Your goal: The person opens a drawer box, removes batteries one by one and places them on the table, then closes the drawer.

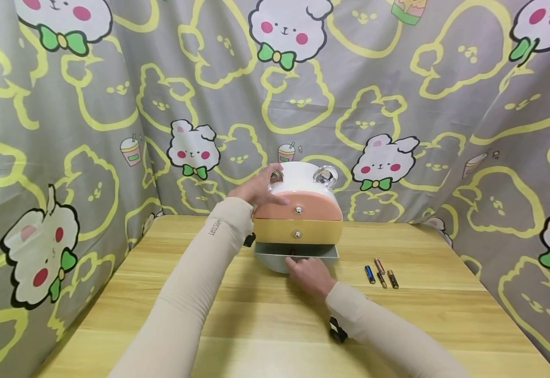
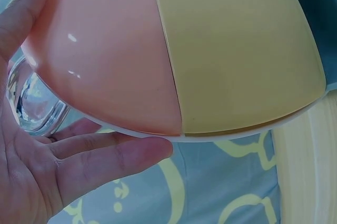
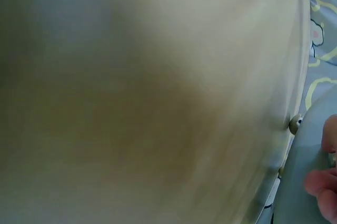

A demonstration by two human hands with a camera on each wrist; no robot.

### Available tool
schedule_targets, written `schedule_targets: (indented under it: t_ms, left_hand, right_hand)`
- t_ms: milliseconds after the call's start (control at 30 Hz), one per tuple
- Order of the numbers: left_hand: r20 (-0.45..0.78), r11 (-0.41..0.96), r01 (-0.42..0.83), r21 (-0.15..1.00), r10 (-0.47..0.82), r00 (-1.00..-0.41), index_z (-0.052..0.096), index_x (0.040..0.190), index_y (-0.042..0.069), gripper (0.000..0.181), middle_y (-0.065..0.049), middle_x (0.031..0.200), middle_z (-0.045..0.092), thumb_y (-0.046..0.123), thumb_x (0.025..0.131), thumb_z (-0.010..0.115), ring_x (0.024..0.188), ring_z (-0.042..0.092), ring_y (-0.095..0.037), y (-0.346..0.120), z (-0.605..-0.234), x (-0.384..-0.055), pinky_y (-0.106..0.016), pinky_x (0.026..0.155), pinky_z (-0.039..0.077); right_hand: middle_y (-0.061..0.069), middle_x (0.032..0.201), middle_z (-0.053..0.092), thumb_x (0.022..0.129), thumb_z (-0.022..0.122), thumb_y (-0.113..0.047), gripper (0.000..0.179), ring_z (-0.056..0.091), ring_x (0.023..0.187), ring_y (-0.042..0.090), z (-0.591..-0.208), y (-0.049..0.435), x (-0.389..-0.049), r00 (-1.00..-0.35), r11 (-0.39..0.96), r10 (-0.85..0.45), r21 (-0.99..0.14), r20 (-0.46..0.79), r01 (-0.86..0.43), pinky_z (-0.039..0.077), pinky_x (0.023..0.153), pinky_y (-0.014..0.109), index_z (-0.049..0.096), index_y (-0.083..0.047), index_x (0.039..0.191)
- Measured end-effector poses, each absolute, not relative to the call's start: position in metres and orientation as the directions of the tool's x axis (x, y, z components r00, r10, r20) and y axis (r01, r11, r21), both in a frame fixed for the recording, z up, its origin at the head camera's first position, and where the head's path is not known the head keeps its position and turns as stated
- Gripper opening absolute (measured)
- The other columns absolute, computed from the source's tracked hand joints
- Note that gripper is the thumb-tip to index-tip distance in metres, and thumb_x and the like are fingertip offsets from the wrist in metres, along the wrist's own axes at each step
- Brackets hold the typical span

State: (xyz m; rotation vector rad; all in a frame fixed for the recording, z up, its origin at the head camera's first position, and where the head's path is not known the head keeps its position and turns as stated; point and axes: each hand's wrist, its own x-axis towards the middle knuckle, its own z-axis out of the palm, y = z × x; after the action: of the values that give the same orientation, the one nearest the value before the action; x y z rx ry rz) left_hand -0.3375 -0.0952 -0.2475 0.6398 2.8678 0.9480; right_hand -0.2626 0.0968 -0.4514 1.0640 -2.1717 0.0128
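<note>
A small drawer box (image 1: pixel 313 173) with a white top and clear round ears stands on the table. Its orange drawer (image 1: pixel 319 207) and yellow drawer (image 1: pixel 275 231) are closed, while the grey-green bottom drawer (image 1: pixel 270 262) is pulled out. Inside that drawer a small dark red thing (image 1: pixel 292 252) shows, partly hidden. My left hand (image 1: pixel 259 189) rests on the box's upper left, thumb over the orange front and fairly straight fingers (image 2: pixel 110 166) along the side by an ear. With curled fingers, my right hand (image 1: pixel 310 274) pinches the bottom drawer's front at its knob, mostly hidden by the fingers.
Several batteries lie to the right of the box, among them a blue one (image 1: pixel 369 274) and a black-and-copper one (image 1: pixel 392 279). The wooden table (image 1: pixel 256 331) meets a patterned grey curtain (image 1: pixel 237 105) at the back and sides.
</note>
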Motion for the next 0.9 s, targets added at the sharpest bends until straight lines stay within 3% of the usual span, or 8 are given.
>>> schedule_targets:
  t_ms: [133,433,633,900]
  left_hand:
    - [0.071,0.733,0.358,0.579,0.392,-0.917,0.022,0.149,0.024,0.097,-0.011,0.148,0.035,0.036,0.076,0.084,0.133,0.037,-0.029,-0.095,-0.248,-0.338,-0.041,0.109,0.032]
    - [0.058,0.728,0.356,0.586,0.4,-0.915,0.022,0.149,0.024,0.096,-0.01,0.147,0.037,0.037,0.076,0.084,0.134,0.036,-0.028,-0.096,-0.248,-0.34,-0.04,0.11,0.031]
    - [0.062,0.72,0.365,0.59,0.411,-0.91,0.021,0.149,0.024,0.096,-0.011,0.147,0.036,0.036,0.076,0.084,0.133,0.037,-0.028,-0.097,-0.247,-0.34,-0.039,0.11,0.031]
    - [0.055,0.728,0.357,0.585,0.404,-0.913,0.02,0.15,0.024,0.097,-0.01,0.15,0.032,0.037,0.076,0.083,0.134,0.035,-0.028,-0.096,-0.245,-0.339,-0.041,0.11,0.03]
  right_hand:
    - [-0.004,0.044,0.04,0.076,0.062,-0.006,0.012,0.041,0.034,0.011,-0.453,0.098,-0.256,-0.373,0.646,-0.701,0.319,0.608,-0.694,0.036,0.031,0.031,0.052,-0.011,0.081]
    - [-0.004,0.046,0.044,0.075,0.067,-0.006,0.016,0.039,0.035,0.01,-0.449,0.102,-0.238,-0.381,0.617,-0.73,0.308,0.567,-0.724,0.037,0.031,0.029,0.053,-0.01,0.081]
    - [-0.005,0.046,0.042,0.078,0.059,-0.008,0.007,0.037,0.035,0.008,-0.448,0.104,-0.232,-0.371,0.614,-0.736,0.327,0.566,-0.719,0.037,0.032,0.028,0.053,-0.011,0.08]
    - [-0.005,0.047,0.043,0.074,0.066,-0.008,0.015,0.037,0.035,0.007,-0.448,0.106,-0.22,-0.351,0.6,-0.741,0.329,0.573,-0.73,0.037,0.031,0.027,0.052,-0.011,0.078]
